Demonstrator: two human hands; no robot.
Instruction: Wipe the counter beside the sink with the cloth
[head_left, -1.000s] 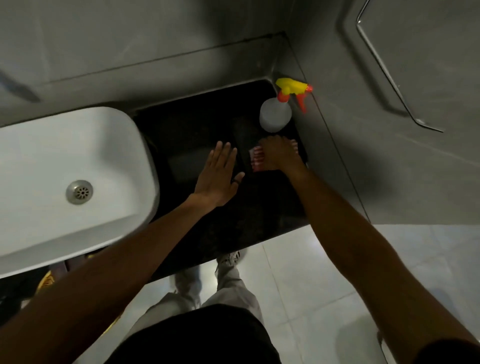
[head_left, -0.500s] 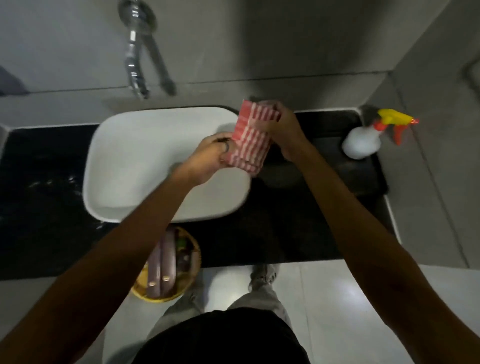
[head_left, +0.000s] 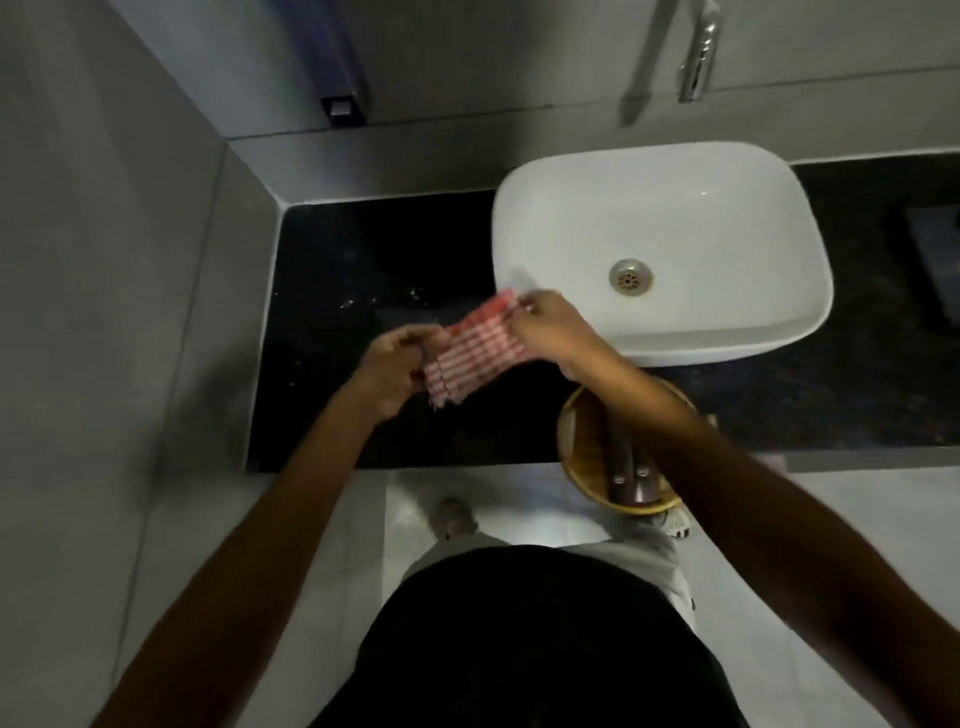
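Held red-white checked cloth, folded, above speckled black worktop; left hand and right hand grip pinching opposite edges. Rounded white sink bare.

Head-worn view, steeply downward, close over counter

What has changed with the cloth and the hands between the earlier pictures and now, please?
The cloth left the counter to the right of the sink, where the right hand pressed it, and is now over the counter on the left side. The left hand took hold too. Both hands still hold it, clear of the surface.
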